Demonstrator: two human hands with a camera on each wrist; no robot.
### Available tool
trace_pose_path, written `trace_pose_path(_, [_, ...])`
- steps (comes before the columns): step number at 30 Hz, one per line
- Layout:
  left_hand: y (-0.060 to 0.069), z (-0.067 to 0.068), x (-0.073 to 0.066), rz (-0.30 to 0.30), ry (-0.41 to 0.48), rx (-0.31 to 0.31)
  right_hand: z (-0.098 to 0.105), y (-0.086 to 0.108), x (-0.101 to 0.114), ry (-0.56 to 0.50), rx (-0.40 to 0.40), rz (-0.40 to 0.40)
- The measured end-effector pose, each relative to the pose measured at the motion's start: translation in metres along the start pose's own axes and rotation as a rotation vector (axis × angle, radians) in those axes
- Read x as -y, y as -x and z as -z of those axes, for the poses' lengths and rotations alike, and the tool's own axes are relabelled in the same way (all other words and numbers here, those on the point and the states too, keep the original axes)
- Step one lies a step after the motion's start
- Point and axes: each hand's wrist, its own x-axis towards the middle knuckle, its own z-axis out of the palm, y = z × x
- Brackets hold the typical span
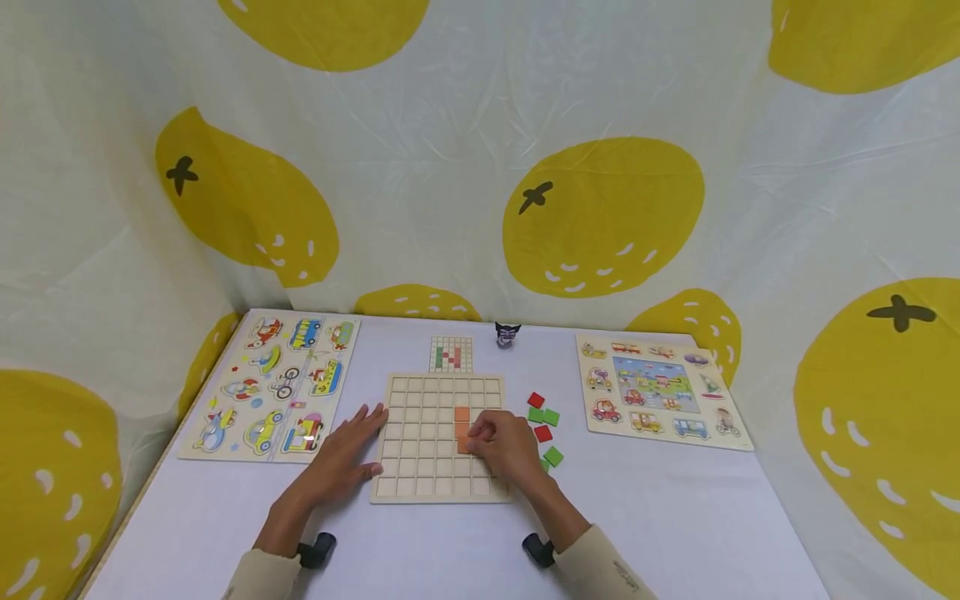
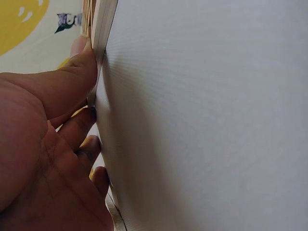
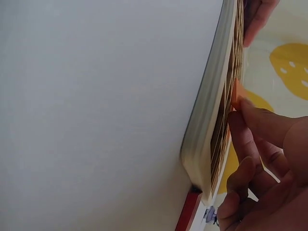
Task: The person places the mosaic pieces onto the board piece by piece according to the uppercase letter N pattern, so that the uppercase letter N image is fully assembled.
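Observation:
A wooden grid board [image 1: 420,469] with square cells lies on the white table. Orange square tiles [image 1: 462,414] form a short column right of its middle. Above the lower end of that column, my right hand [image 1: 508,447] pinches an orange tile [image 3: 237,94] between thumb and fingertip; whether it sits fully in its cell cannot be told. My left hand [image 1: 341,458] rests at the board's left edge with fingers spread and fairly straight, thumb near the lower left corner. Red tiles [image 1: 543,433] and green tiles [image 1: 553,456] lie loose beside the board, partly behind my right hand.
Behind the board lies a small pattern card [image 1: 442,342] with coloured squares, and a small dark figure [image 1: 507,334] stands near it. A vehicle puzzle board [image 1: 247,417] is at the left, another puzzle board [image 1: 600,400] at the right. A lemon-print curtain [image 1: 450,208] hangs behind.

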Motion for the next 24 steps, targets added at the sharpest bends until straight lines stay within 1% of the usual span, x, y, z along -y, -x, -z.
trace_pose_path(4, [0.0,0.001,-0.001,0.003,0.005,-0.001,-0.002,-0.002,0.002,0.03,0.009,0.003])
trace_pose_path(8, [0.001,0.0,-0.002,-0.003,0.008,-0.016,-0.004,-0.003,0.004,0.056,0.026,0.006])
trace_pose_path(13, [0.002,-0.002,-0.001,-0.033,-0.001,-0.057,-0.002,-0.001,0.005,0.051,0.049,0.02])
trace_pose_path(15, [0.002,-0.003,-0.001,-0.036,0.002,-0.061,0.0,-0.001,0.004,0.041,0.059,0.03])
trace_pose_path(19, [0.002,-0.003,0.001,-0.02,0.006,-0.04,0.006,0.0,-0.004,0.017,0.059,0.031])
trace_pose_path(24, [0.0,-0.003,0.002,0.001,0.008,-0.007,0.019,-0.001,-0.017,-0.02,0.015,-0.005])
